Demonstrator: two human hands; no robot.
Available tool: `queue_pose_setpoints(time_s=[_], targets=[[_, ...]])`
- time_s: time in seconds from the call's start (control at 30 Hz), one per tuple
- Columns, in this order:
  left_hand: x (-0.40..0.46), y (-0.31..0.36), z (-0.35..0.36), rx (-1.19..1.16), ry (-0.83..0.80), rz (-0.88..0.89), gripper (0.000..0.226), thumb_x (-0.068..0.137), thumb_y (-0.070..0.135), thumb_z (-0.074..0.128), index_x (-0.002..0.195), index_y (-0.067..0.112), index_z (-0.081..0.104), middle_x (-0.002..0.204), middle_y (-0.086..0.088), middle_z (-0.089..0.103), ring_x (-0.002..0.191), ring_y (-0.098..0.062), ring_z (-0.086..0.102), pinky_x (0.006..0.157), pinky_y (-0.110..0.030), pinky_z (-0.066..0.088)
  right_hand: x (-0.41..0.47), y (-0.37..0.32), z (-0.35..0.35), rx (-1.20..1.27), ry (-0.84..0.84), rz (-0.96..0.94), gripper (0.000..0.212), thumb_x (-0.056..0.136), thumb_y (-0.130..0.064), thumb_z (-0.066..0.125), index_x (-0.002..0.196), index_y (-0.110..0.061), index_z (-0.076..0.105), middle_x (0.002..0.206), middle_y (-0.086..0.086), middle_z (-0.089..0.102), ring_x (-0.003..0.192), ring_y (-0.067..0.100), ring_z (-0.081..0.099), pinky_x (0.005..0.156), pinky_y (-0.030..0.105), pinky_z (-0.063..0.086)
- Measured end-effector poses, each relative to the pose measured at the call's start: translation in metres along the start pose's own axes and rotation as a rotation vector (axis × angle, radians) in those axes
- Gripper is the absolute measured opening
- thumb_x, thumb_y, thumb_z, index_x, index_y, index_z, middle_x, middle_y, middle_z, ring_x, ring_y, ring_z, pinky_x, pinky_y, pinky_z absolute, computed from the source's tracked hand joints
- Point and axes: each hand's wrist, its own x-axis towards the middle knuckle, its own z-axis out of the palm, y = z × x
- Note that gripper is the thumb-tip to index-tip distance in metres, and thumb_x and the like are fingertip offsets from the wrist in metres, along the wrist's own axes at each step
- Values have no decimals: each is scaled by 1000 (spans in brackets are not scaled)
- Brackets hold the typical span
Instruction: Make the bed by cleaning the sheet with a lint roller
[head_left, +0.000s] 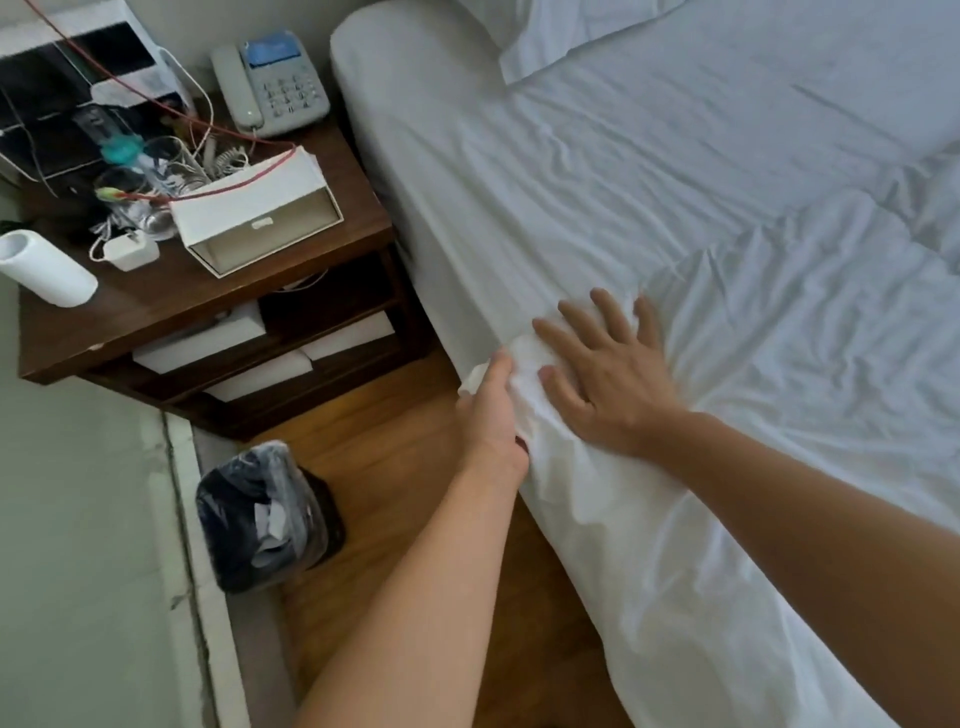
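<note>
**Sheet being tucked, rolling not begun**

Left hand (491, 415) pinches the sheet (675, 208) edge at the mattress side; right hand (605, 374) presses flat, fingers spread. Farther off, the lint roller (47, 267) lies untouched on the tabletop (171, 301).

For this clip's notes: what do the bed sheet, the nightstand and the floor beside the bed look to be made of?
Sheet: white woven cloth, probably cotton, matte; it creases softly and bunches under the hands.
Nightstand: dark brown wood or wood veneer, with a faint sheen along the top edge; solid or veneer cannot be told.
Floor: warm orange-brown boards with visible seams, wood or laminate, smooth and slightly glossy.
</note>
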Motion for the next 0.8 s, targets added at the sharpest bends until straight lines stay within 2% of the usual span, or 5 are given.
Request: queue_pose_setpoints(time_s=[0.13,0.3,0.43,0.57,0.8], targets=[[7,-5,-29,114,504,185,18,99,15,62,116,10,61,108,-6,65,114,-25,65,82,-29,52,4,-2,7,-154,-60,-3,73,93,-70,5,160,-40,-2,170,0,-4,154,33,-20,116,65,-13],[-33,-3,29,781,-131,1129,33,108,23,48,141,20,53,148,7,51,138,2,44,108,-12,39,-1,-5,7,-85,-12,-60,79,97,-65,20,161,-26,-5,170,9,-6,152,35,-22,118,65,-9],[-13,-14,65,1234,-476,1009,42,110,37,38,147,27,54,151,10,54,147,-10,36,125,-37,25,-25,17,-5,22,-105,-258,65,99,-46,43,157,-19,33,164,12,28,155,34,9,125,52,7],[-10,-11,93,1698,-204,995,35,102,23,43,131,22,64,138,-3,64,132,-31,50,112,-43,34,-75,83,-24,455,228,-86,33,89,-33,50,96,-10,73,103,7,72,100,30,66,94,48,50],[-85,-154,113,2020,-430,1281,68,96,55,36,158,28,36,168,-6,25,154,-48,12,122,-65,9,-212,152,15,108,80,700,67,98,-55,15,160,-37,-1,170,1,0,156,30,-6,123,56,-4]])
